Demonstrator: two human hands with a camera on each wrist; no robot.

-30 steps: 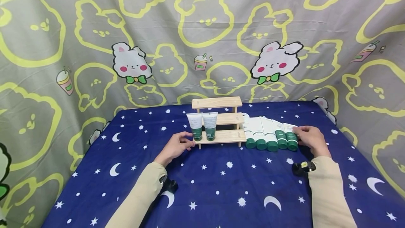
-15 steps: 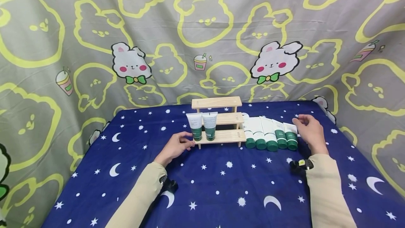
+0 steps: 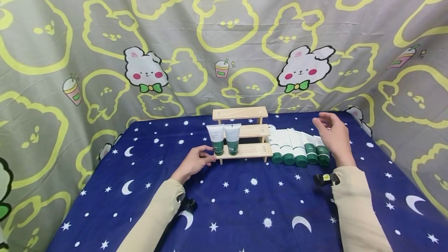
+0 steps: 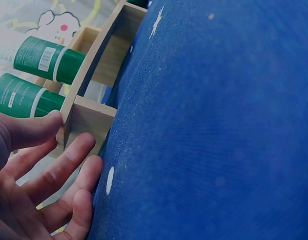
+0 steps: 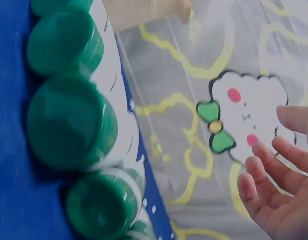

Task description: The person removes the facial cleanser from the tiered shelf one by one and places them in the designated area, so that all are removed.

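Observation:
A three-step wooden display stand point(image 3: 250, 150) is on the blue cloth. Two white-and-green squeeze tubes point(image 3: 216, 139) stand caps down on its lowest step, at the left end. My left hand point(image 3: 196, 161) holds that step's left end between thumb and index finger; in the left wrist view, the other fingers point(image 4: 81, 172) are loosely bent beside it. Right of the stand, several similar tubes point(image 3: 299, 149) lie in a row, green caps toward me. My right hand point(image 3: 334, 137) hovers above the row's right end, holding nothing, its fingers point(image 5: 281, 167) spread and slightly bent.
A dark blue cloth point(image 3: 241, 213) with white stars and moons covers the table. Behind it hangs a grey curtain point(image 3: 245, 30) printed with cartoon animals. The stand's two higher steps point(image 3: 241, 112) rise toward the back.
My right hand has left the rightmost lying tube, rising and moving back and to the left. The left hand, stand and tubes stay where they were.

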